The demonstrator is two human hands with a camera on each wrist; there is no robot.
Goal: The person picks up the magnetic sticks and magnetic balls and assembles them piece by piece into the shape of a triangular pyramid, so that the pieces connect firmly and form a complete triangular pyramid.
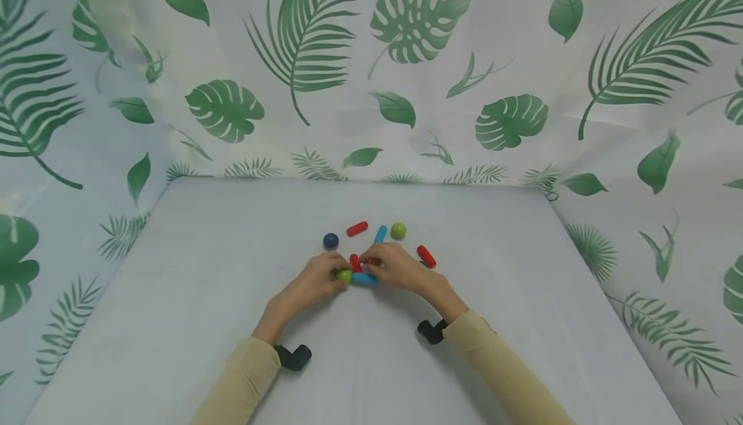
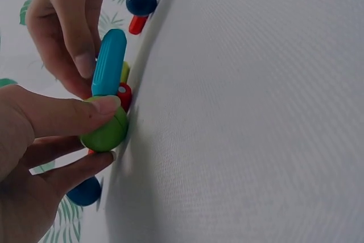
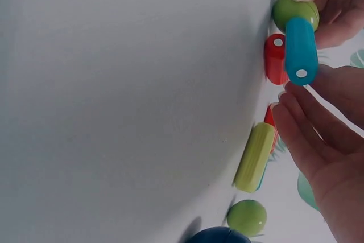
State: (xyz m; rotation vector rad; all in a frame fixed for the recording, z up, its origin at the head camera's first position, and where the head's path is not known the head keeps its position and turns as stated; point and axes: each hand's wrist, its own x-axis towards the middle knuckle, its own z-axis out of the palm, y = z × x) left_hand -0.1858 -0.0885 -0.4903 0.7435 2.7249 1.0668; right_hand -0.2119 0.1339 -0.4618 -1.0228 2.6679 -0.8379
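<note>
My left hand (image 1: 319,276) pinches a green ball (image 2: 105,132) between thumb and fingers. A blue rod (image 2: 110,64) extends from that ball, its white-dotted free end (image 3: 301,74) facing the right wrist camera. Close beside the rod is my right hand (image 1: 397,267), fingers loosely extended and the thumb near its free end; whether they touch it is hard to tell. A red rod (image 1: 355,262) lies just behind the blue rod, between both hands. In the right wrist view this red rod (image 3: 275,60) sits next to the green ball, its own end dot showing.
Beyond the hands lie a dark blue ball (image 1: 331,240), a red rod (image 1: 356,229), another blue rod (image 1: 380,233) and a second green ball (image 1: 398,230). Another red rod (image 1: 426,256) is to the right. The right wrist view also shows a yellow-green rod (image 3: 254,157).
</note>
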